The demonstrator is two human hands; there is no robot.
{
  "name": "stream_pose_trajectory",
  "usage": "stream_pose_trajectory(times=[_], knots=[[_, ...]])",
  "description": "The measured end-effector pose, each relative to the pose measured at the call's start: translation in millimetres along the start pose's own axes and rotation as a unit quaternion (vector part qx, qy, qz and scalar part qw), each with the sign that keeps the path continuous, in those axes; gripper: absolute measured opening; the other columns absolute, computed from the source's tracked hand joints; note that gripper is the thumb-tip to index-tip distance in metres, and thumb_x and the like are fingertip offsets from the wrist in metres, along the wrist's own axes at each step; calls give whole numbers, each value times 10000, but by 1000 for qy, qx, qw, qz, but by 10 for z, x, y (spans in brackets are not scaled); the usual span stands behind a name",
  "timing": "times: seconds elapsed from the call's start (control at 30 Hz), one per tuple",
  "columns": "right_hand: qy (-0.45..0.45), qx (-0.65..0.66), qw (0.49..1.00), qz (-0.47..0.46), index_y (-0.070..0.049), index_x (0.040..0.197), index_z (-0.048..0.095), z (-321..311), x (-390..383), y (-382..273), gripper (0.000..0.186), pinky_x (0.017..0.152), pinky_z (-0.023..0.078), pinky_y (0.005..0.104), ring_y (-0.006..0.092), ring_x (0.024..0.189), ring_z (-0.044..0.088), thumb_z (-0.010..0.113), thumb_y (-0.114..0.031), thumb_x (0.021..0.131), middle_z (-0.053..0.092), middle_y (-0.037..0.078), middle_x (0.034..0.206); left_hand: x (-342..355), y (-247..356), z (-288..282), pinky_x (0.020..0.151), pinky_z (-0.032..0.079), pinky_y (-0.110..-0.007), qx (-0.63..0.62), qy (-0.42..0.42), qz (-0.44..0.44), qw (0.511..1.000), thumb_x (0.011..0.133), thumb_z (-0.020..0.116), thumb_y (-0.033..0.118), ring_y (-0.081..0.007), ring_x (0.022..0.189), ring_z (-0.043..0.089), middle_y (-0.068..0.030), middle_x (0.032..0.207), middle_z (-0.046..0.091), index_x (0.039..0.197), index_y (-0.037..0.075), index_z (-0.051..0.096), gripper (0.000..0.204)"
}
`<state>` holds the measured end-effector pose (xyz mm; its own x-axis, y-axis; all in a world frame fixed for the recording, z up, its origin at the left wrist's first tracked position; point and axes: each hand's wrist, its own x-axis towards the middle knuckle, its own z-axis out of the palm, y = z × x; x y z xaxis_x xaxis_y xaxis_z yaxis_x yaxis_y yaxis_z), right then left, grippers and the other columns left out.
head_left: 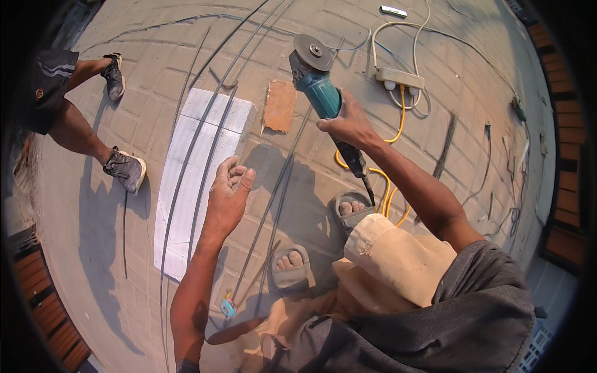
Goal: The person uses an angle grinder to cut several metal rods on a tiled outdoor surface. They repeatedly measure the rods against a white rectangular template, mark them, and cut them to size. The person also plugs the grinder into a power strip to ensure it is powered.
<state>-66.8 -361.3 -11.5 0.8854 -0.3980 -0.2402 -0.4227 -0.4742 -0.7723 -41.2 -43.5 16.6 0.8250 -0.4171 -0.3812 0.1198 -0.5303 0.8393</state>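
Note:
My right hand (pixel 353 124) is wrapped around the body of a teal and black angle grinder (pixel 323 96), held up off the ground. Its round cutting disc (pixel 313 52) points away from me, and its cord hangs down by my right foot. My left hand (pixel 227 198) hovers near the right edge of a white slab (pixel 177 155). Its fingers are loosely curled with the thumb apart, and nothing shows in it. Long thin metal rods lie across the slab, among them a dark rod (pixel 219 133).
A terracotta tile (pixel 280 107) lies beyond my hands. A white socket box (pixel 400 78) feeds a yellow cord (pixel 400 124) looping near my sandal (pixel 351 208). Close to me is a tape measure (pixel 228 306). Another person's shoe (pixel 127 171) stands left of the slab.

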Motion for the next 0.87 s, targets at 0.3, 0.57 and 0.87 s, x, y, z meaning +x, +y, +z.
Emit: stream_pose_trajectory(times=[0.3, 0.57, 0.87], knots=[[49, -136, 989, -5, -25, 1327, 479, -311, -261, 1156, 777, 901, 497, 479, 443, 1027, 634, 785, -254, 649, 635, 249, 1103, -83, -863, -1152, 947, 507, -374, 211, 219, 12, 953, 991, 643, 246, -281, 1081, 659, -201, 1174, 664, 1244, -39, 624, 381], [63, -159, 983, -67, -42, 1361, 488, -219, -235, 1484, 746, 960, 482, 487, 447, 1105, 599, 769, -216, 692, 615, 242, 1173, 540, -901, -1528, 896, 515, -427, 339, 207, 84, 914, 964, 652, 257, -373, 1028, 661, -203, 1111, 680, 1118, 0, 692, 302], [74, -192, 976, -77, -71, 1443, 455, -133, -208, 1572, 810, 1014, 457, 485, 417, 1192, 575, 786, -206, 716, 590, 250, 1279, 1000, -659, -1268, 948, 491, -442, 406, 116, 36, 906, 949, 658, 363, -364, 1081, 653, -214, 1176, 671, 1179, 38, 679, 398]])
